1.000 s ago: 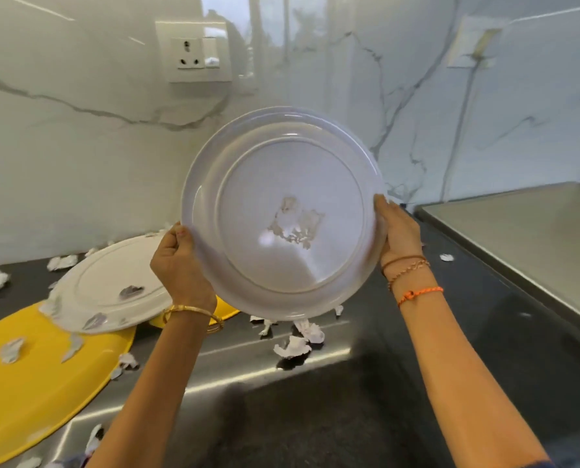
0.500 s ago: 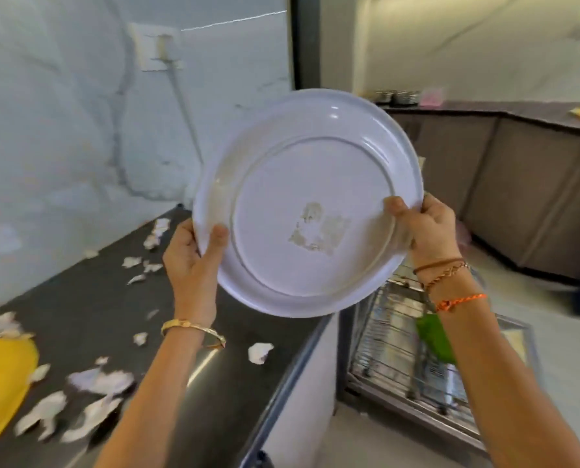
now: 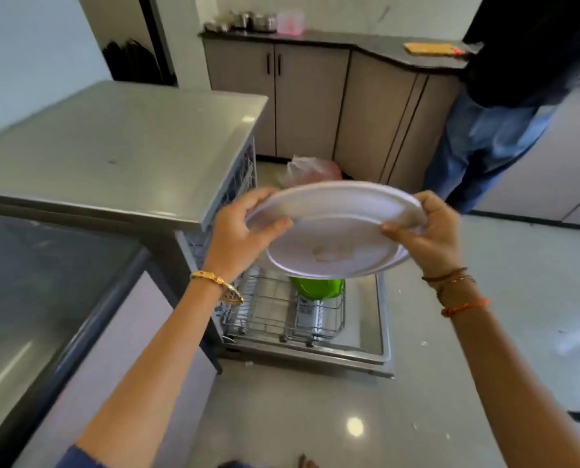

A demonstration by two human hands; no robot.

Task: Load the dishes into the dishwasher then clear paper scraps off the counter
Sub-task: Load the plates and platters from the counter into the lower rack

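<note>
Steel counter [image 3: 113, 146] on the left. Left hand [image 3: 238, 231] grips the white plate [image 3: 336, 231] by its left rim, right hand [image 3: 427, 234] pinches the right rim. Plate's tilted, held above the open dishwasher's wire rack [image 3: 275, 309], green dish [image 3: 315, 288] underneath.

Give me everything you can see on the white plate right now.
The white plate is round, wide-rimmed, smooth and glossy, probably plastic or melamine. A worn patch or residue marks the middle of the face toward the camera. It is held in the air, tilted nearly flat, above the pulled-out dishwasher rack and a green dish. The left hand grips its left rim, the right hand its right rim. Nothing else touches it.
</note>
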